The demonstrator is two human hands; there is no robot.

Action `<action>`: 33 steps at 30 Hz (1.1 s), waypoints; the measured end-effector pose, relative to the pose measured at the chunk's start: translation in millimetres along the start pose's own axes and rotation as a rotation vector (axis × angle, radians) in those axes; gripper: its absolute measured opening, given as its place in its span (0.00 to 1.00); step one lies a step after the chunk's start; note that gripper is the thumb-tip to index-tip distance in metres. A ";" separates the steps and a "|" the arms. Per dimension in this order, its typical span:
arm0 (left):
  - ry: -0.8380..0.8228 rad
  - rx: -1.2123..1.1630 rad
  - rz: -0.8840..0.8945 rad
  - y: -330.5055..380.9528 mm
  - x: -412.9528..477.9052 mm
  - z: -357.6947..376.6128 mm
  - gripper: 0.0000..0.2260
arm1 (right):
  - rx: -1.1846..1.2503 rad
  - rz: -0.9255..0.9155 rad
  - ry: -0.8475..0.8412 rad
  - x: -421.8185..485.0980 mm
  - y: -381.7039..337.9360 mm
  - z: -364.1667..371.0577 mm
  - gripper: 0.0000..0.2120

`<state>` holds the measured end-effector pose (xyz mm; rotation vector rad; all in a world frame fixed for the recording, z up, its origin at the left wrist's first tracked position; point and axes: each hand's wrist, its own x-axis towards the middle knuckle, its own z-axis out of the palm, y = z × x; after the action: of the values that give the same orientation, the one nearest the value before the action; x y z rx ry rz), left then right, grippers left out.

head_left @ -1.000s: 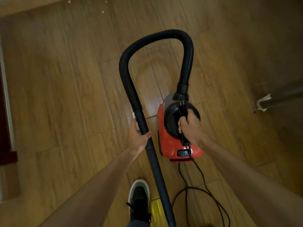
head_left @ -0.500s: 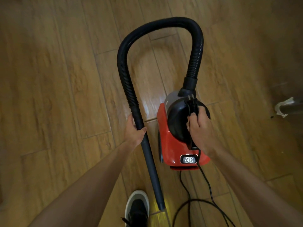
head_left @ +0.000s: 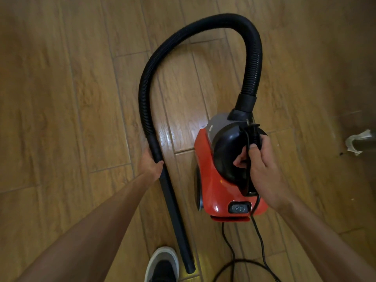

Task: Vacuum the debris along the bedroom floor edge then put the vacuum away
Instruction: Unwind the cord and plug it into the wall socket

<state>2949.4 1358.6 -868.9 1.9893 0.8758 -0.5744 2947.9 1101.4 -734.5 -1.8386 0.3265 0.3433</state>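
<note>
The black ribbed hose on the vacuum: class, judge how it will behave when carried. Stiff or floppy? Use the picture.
Probably springy, not limp: the hose holds a tall arch between the vacuum and the left hand. Its ribbing suggests it bends easily and may sway. The smooth tube below the hand looks rigid; it runs straight.

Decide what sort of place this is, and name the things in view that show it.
Most likely a room in a home. The floor is wood-look planks; the right hand grips a red household vacuum, the left hand its black hose tube, and a power cord trails. Nothing shows which room.
</note>
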 end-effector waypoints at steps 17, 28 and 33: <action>-0.440 0.362 0.226 104.0 -160.7 -62.8 0.26 | -0.629 0.218 -0.236 -51.5 -96.3 -61.9 0.18; -0.600 0.537 0.406 199.9 -310.2 -164.1 0.22 | -0.944 0.294 -0.417 -164.6 -245.8 -112.9 0.30; -0.541 0.633 0.480 217.3 -330.5 -184.2 0.19 | -0.941 0.244 -0.391 -177.9 -296.9 -110.3 0.21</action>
<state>2912.6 1313.3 -436.5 2.3014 -0.1475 -1.1207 2908.4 1088.5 -373.7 -2.5710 0.1083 1.1575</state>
